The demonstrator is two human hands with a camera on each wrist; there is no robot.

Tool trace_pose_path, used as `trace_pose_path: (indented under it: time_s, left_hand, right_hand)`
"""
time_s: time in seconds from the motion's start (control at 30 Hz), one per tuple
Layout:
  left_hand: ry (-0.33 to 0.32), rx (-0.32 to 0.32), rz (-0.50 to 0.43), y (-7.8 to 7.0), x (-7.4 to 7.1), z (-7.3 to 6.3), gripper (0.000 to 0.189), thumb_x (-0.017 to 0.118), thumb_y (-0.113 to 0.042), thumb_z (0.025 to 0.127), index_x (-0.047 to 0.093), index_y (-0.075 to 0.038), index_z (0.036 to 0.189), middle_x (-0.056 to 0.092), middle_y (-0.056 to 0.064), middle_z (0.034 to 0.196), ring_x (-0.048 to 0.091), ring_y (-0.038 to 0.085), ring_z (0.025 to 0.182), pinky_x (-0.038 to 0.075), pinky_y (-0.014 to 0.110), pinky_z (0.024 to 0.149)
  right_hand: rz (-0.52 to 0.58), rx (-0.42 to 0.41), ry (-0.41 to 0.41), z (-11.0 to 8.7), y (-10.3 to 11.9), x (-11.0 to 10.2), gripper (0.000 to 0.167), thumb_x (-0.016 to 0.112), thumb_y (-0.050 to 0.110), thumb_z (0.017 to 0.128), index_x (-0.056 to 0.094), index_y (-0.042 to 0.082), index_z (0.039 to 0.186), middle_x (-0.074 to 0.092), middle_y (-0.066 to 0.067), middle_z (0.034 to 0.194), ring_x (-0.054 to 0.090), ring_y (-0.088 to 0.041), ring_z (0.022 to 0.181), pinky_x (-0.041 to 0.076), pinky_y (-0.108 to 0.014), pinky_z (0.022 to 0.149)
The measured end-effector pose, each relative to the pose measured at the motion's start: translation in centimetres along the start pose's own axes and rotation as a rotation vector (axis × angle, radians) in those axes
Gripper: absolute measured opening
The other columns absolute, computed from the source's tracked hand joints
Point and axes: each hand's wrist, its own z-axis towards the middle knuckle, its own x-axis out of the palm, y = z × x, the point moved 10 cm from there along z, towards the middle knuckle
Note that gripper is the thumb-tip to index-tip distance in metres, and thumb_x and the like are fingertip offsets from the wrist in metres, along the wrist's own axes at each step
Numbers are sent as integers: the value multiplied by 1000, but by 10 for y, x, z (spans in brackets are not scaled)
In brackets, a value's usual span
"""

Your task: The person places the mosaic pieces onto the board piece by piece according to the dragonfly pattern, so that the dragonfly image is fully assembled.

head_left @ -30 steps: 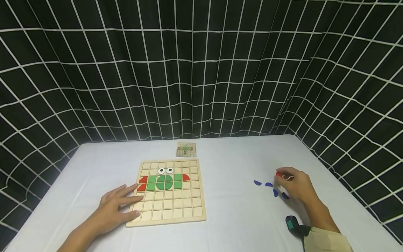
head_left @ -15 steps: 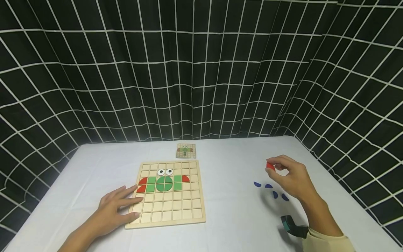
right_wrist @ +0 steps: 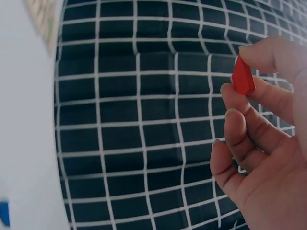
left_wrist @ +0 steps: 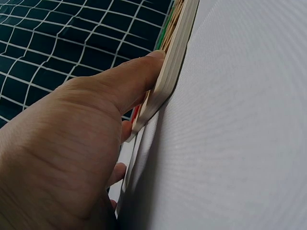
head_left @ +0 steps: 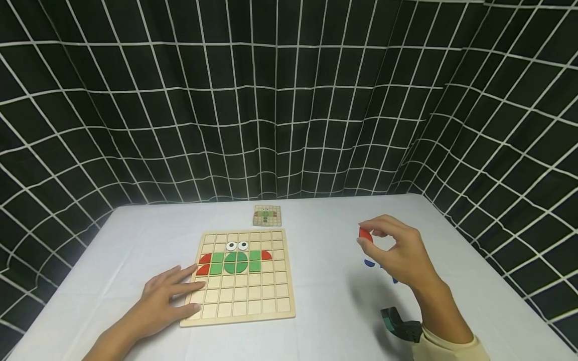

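Between thumb and fingertips my right hand (head_left: pixel 397 245) pinches a red quarter-circle piece (head_left: pixel 365 234), raised over the table right of the board; the right wrist view shows the same red piece (right_wrist: pixel 243 77) edge-on. My left hand (head_left: pixel 164 296) rests with spread, straight fingers on the left edge of the wooden grid board (head_left: pixel 253 293). Green squares (head_left: pixel 255 260), a green circle of quarter pieces (head_left: pixel 236 262), red quarter pieces (head_left: pixel 267 255) and two round eye pieces (head_left: pixel 237 245) lie in the board's cells. In the left wrist view the thumb (left_wrist: pixel 139 76) touches the board's rim.
A small pattern card (head_left: pixel 267 215) lies behind the board. Several blue half-round pieces (head_left: pixel 369 262) lie on the white table (head_left: pixel 329 301), partly hidden by my right hand. A black curtain with white grid lines (head_left: pixel 289 100) stands around the table's back and sides.
My right hand has lifted the red piece off the table near the blue pieces and moved left with it. My left hand stays on the board's edge.
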Motion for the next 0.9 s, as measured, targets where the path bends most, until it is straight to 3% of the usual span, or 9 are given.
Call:
trace_pose_path:
  time_s: [0.17, 0.5, 0.9]
  left_hand:
    - [-1, 6, -6, -1, 0, 0, 43, 69, -58, 71, 66, -40, 111, 45, -2, 144, 27, 36, 135, 14, 60, 104]
    - [-5, 10, 13, 1, 0, 0, 43, 68, -59, 71, 66, -41, 111, 45, -2, 143, 28, 36, 135, 15, 60, 103]
    - [8, -8, 2, -2, 0, 0, 45, 68, -60, 71, 66, -40, 110, 44, -1, 144, 28, 37, 135, 14, 61, 104]
  right_hand:
    - [73, -50, 2, 11, 19, 5, 28, 77, 1, 69, 71, 15, 93, 67, 8, 85, 54, -3, 81, 47, -14, 76]
    - [162, -59, 39, 32, 49, 30, 20, 74, 3, 74, 70, 13, 91, 65, 7, 84, 55, -6, 82, 49, -23, 74]
    - [224, 14, 103, 40, 62, 78, 18, 73, 10, 77, 71, 14, 94, 68, 8, 89, 57, -11, 82, 52, -32, 75]
